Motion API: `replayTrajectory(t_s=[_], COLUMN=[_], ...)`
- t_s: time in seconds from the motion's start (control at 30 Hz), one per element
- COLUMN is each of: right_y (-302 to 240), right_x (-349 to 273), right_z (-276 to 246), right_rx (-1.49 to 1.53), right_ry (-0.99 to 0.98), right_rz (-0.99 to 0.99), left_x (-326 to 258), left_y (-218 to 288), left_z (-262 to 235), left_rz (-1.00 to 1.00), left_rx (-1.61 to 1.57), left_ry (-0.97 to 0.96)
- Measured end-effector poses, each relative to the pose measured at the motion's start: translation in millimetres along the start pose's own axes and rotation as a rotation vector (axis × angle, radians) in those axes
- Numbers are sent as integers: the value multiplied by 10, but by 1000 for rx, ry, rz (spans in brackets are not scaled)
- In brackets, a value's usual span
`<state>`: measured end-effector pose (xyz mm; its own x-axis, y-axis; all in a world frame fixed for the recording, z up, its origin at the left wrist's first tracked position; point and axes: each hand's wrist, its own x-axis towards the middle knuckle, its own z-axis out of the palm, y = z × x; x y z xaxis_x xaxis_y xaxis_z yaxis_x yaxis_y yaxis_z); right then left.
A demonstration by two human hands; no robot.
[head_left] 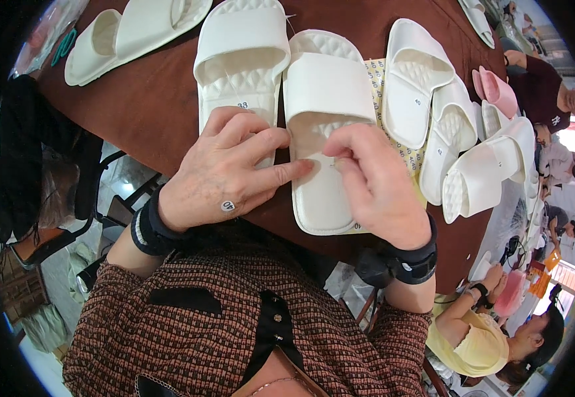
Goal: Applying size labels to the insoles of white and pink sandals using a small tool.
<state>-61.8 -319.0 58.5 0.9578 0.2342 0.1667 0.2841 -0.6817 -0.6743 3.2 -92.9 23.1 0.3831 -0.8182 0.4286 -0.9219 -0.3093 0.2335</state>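
**Both hands on the white slide at centre frame**

The brown table (148, 99) filled the upper half of the frame, and there I was, working over it. A pair of white slides sat top centre: the left slide (241, 46) lay untouched, while the right slide (324, 119) ran down toward me. My left hand (224, 169) rested flat, fingers stretched out, forefinger tip pressing its footbed. My right hand (373, 182) curled over the same footbed, fingertips pinched together; what they gripped, I could not tell. A small round sticker (228, 206) clung to my left hand's back.
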Motion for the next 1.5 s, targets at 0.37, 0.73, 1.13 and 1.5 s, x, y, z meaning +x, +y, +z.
replayTrajectory(t_s=[0.37,0.73,1.13,1.5], right_y=[125,65,82,86], right_x=[-30,-32,-29,-40], right_z=[-306,-276,-206,-131], right_rx=[398,156,70,-27], right_ry=[17,-193,-163,-117], right_rz=[85,105,102,66], left_x=[-5,-14,-8,0], left_y=[11,-5,-8,-2], left_z=[-13,-6,-3,-10], left_rz=[-15,-13,6,6], left_rx=[-31,-39,-23,-25], left_ry=[-17,-22,-8,-12])
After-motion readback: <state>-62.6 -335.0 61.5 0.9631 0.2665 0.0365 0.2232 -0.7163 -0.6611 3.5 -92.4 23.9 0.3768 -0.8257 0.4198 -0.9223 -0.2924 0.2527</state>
